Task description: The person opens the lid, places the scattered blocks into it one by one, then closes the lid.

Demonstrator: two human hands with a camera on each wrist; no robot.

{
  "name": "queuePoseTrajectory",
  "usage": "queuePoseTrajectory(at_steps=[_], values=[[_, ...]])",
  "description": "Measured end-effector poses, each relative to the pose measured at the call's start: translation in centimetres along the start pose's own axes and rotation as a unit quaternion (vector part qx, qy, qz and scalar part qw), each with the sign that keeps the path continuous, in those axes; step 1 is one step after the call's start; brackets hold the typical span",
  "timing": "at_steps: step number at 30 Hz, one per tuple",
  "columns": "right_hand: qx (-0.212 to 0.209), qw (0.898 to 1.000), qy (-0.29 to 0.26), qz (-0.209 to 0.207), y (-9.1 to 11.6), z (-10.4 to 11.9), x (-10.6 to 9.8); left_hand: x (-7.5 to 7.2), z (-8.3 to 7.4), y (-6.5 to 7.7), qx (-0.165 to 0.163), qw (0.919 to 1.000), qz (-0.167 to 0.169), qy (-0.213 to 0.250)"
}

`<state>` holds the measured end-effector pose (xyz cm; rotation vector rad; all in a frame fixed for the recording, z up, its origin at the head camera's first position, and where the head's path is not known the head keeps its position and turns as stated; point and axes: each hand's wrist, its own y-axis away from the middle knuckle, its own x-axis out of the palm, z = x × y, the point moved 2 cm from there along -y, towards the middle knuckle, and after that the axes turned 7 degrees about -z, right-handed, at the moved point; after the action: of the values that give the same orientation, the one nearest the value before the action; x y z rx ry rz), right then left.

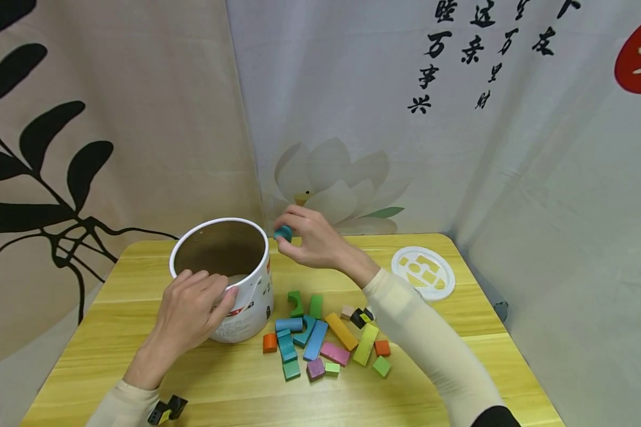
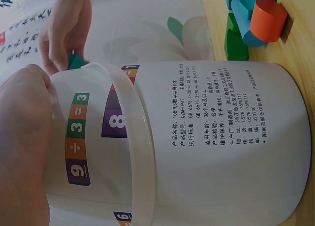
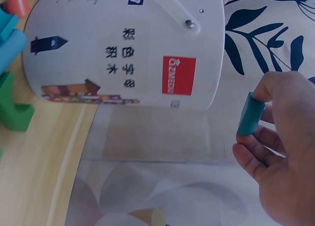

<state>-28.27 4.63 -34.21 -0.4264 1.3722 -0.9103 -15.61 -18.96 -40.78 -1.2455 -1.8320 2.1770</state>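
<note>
Right grip (image 1: 320,240): nearly closed, thumb and fingertips pinching one small piece, raised clear of the bench.
Teal block (image 3: 250,115): between those fingertips, just outside the bucket's rim and a little above it (the right wrist view shows a gap between the two).
White bucket (image 1: 253,308): upright, just left of the right grip, mouth facing up; its wall carries printed sums, coloured pictures and Chinese text.
Left grip (image 1: 192,305): on the bucket's near rim, left of the right grip and closer to the person; fingers bent over the edge, thumb against the outer wall.
Bucket handle (image 2: 140,152): lowered against the wall, below the left grip.
Loose blocks: scattered below the right grip and right of the bucket, among them an orange cylinder (image 1: 269,343), a blue bar (image 1: 315,340), a pink block (image 1: 335,354) and a purple block (image 1: 316,369).
White disc (image 1: 432,292): flat, with shaped cut-outs, well to the right of the right grip.
Bench (image 1: 235,385): yellow wood grain, beneath both grips.
Hanging cloth (image 1: 326,89): behind both grips, printed with leaves, a pale flower and black characters.
</note>
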Motion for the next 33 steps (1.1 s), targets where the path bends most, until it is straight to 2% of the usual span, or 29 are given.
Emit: queuePoseTrajectory(at_steps=[7, 18, 27, 33], values=[[-0.017, 1.000, -0.011, 0.019, -2.2, 0.9, 1.5, 0.0, 0.0, 0.0, 0.005, 1.0000, -0.004, 0.001], [0.010, 0.994, 0.018, 0.108, -4.8, 2.1, 4.0, 0.1, 0.1, 0.1, 0.008, 1.0000, -0.003, -0.003], [0.012, 0.985, 0.064, 0.161, -5.9, 2.7, 5.4, 0.1, 0.1, 0.1, 0.010, 0.9999, -0.005, 0.000], [-0.010, 0.983, 0.069, 0.170, -6.1, 3.0, 6.1, 0.2, 0.1, 0.1, 0.010, 0.9999, -0.002, -0.005]])
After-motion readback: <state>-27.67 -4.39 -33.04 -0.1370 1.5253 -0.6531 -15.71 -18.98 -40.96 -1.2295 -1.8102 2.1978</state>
